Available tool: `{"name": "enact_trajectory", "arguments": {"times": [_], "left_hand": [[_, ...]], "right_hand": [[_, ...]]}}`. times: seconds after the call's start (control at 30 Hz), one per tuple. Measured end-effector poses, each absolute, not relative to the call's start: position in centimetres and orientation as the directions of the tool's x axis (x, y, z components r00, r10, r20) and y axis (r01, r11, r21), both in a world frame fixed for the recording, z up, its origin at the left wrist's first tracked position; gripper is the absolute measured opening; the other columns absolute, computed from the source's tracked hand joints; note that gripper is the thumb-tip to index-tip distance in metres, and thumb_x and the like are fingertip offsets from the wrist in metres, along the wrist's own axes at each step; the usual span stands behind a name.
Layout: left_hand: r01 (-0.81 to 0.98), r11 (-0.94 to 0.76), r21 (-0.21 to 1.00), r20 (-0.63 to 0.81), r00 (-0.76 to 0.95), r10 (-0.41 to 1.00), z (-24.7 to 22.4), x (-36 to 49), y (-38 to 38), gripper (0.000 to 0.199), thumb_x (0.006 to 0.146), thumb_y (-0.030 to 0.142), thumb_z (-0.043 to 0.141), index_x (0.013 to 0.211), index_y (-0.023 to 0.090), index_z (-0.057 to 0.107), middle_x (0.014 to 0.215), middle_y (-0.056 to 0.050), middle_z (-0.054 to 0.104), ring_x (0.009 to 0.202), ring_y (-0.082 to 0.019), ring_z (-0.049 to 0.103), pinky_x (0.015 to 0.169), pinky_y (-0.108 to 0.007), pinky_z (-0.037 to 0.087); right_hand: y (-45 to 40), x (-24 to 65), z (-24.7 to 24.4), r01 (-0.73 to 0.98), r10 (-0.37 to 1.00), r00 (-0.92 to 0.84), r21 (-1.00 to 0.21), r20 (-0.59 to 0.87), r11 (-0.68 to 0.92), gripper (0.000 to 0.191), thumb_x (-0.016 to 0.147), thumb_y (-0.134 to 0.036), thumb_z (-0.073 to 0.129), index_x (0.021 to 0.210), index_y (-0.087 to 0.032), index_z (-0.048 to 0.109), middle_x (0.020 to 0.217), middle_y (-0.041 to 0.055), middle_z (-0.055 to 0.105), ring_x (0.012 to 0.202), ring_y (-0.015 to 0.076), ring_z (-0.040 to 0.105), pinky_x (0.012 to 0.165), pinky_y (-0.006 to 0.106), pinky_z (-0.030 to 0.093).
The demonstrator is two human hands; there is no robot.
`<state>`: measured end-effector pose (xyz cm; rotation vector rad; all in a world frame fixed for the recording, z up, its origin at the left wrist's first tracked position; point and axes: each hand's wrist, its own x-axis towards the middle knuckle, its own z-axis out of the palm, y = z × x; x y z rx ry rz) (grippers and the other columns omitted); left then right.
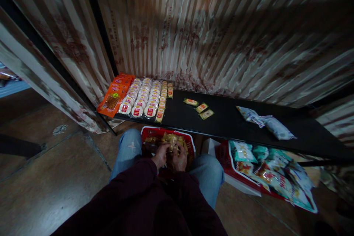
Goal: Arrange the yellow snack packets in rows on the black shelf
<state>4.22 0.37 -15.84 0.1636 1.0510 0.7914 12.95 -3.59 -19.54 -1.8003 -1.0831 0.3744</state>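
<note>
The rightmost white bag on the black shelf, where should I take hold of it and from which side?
I'd pinch the flat right-hand end of the white bag, coming in from your right. That end tapers to a thin edge lying free on the black shelf, while its left end meets a second bag. The middle looks plumper, so probably harder to pinch.

- wrappers: glossy, crinkled plastic
- baskets: smooth plastic
- shelf: smooth, mostly matt
- curtain: pleated cloth
- jeans: worn denim
- floor: smooth, faintly glossy
</note>
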Motion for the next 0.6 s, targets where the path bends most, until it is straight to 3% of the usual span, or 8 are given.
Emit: {"name": "enact_trajectory", "arguments": {"times": [0.2, 0.43, 0.6], "left_hand": [[-0.488, 0.576, 0.656, -0.616, 0.096, 0.782, -15.8, 4.4, 0.2, 0.018, 0.057, 0.012, 0.074, 0.066, 0.017, 0.059, 0.063, 0.003, 0.06, 0.065, -0.011, 0.057, 0.067, -0.022, 0.043], [-0.489, 0.523, 0.698, -0.567, 0.068, 0.821, -15.4, 4.7, 0.0, 0.019, 0.054, 0.013, 0.076, 0.069, 0.018, 0.065, 0.071, 0.001, 0.065, 0.073, -0.014, 0.06, 0.081, -0.028, 0.044], [-0.439, 0.531, 0.725, -0.568, 0.055, 0.821, -14.7, 4.9, -0.2, 0.018, 0.06, 0.005, 0.065, 0.072, 0.019, 0.067, 0.073, 0.001, 0.067, 0.07, -0.013, 0.059, 0.079, -0.027, 0.045]], "right_hand": [[-3.7, 12.9, -19.1, 0.391, 0.804, 0.583, -0.908, 0.117, -0.151, 0.042, 0.08, -0.052, 0.047, 0.096, -0.018, 0.065, 0.099, 0.0128, 0.07, 0.098, 0.0265, 0.063, 0.092, 0.042, 0.046], [-3.9, 12.7, -19.1, 0.193, 0.794, 0.605, -0.956, -0.061, -0.22, 0.053, 0.08, -0.059, 0.048, 0.106, -0.016, 0.064, 0.107, 0.016, 0.071, 0.099, 0.0274, 0.066, 0.088, 0.041, 0.05], [-3.8, 12.8, -19.7, 0.179, 0.81, 0.586, -0.97, -0.028, -0.163, 0.053, 0.079, -0.06, 0.052, 0.106, -0.016, 0.064, 0.106, 0.0143, 0.072, 0.098, 0.0261, 0.066, 0.086, 0.04, 0.051]]}}
